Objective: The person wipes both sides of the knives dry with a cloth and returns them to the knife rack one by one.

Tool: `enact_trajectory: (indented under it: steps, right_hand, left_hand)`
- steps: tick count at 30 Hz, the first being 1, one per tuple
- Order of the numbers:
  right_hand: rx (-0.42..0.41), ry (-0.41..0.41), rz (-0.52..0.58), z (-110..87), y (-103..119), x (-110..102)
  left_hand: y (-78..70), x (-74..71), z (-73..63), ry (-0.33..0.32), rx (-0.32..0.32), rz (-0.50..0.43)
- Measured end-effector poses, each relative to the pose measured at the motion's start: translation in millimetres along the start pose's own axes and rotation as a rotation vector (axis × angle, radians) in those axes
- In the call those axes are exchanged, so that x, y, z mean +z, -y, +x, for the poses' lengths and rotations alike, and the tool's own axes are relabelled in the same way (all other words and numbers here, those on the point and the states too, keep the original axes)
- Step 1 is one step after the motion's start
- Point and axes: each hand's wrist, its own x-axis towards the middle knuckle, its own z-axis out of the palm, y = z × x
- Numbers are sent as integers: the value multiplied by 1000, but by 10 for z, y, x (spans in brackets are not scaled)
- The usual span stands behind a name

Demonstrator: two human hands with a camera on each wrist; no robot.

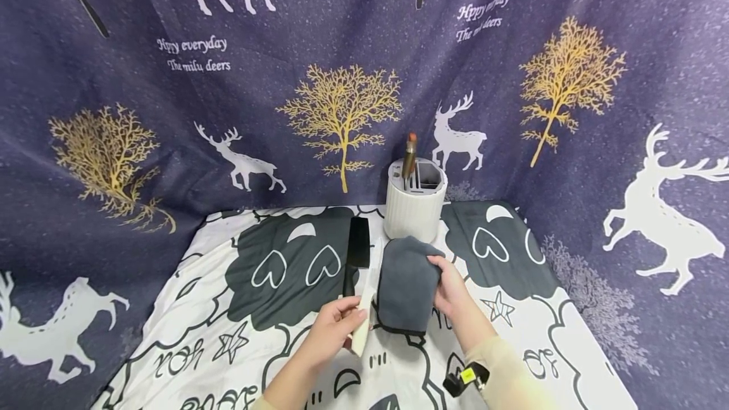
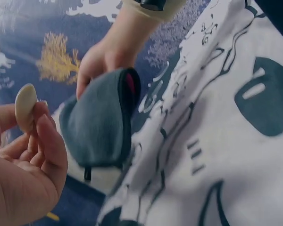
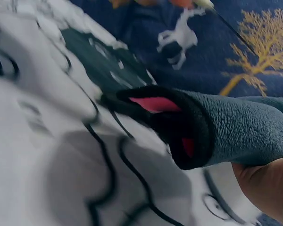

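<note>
My left hand (image 1: 333, 329) grips the cream handle of a knife (image 1: 361, 329), its pale blade pointing away from me. Seen from the left wrist, the knife's handle end (image 2: 25, 108) sits between thumb and fingers. A grey-blue cloth mitt (image 1: 407, 286) is held by its right edge in my right hand (image 1: 451, 286), close beside the blade. In the right wrist view the opening of the mitt (image 3: 245, 125) gapes, showing a pink lining and dark trim. Just left of the knife lies a black cleaver (image 1: 359, 242), its handle toward me.
A white ribbed knife holder (image 1: 414, 211) stands behind the mitt, with one brown, orange-tipped handle (image 1: 410, 150) sticking up from it. A black-and-white patterned cloth (image 1: 199, 321) covers the table. Behind hangs a dark blue curtain (image 1: 319, 30) printed with deer and trees.
</note>
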Motion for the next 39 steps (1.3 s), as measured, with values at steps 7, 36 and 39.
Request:
enact_trajectory:
  steps: [7,36,39]
  right_hand:
    - [56,235,168,-187,-205,268]
    - [-19,-60,181,183,135,520]
    - [-30,-68,228,172,98,511]
  left_hand:
    - [-90,164,98,35,23,-5]
    - [41,285,65,-68,-39,19]
    - [62,284,62,-58,-65,-13]
